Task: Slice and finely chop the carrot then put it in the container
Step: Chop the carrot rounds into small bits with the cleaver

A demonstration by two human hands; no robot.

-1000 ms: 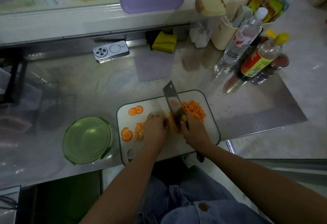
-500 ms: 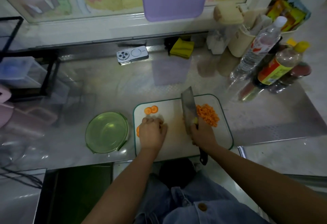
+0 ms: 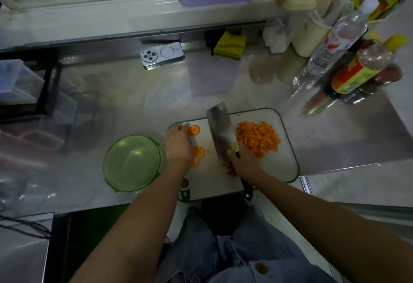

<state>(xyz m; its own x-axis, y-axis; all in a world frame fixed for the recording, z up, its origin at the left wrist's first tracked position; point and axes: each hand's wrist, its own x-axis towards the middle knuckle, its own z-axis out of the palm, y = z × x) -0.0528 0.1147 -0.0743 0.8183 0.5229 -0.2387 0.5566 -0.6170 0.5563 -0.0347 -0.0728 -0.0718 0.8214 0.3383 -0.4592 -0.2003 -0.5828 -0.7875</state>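
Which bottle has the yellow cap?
The bottle with the red-and-yellow label; the clear water bottle beside it has a white cap.

the left hand [image 3: 178, 146] is showing up blurred and covering some carrot slices [image 3: 197, 152]. the right hand [image 3: 244, 159], gripping the cleaver [image 3: 220, 130], is hiding most of its handle [image 3: 247, 190].

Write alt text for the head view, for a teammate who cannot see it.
On a white cutting board, the right hand grips a cleaver between a pile of chopped carrot to its right and round carrot slices by the blurred left hand. A green container stands on the counter left of the board.
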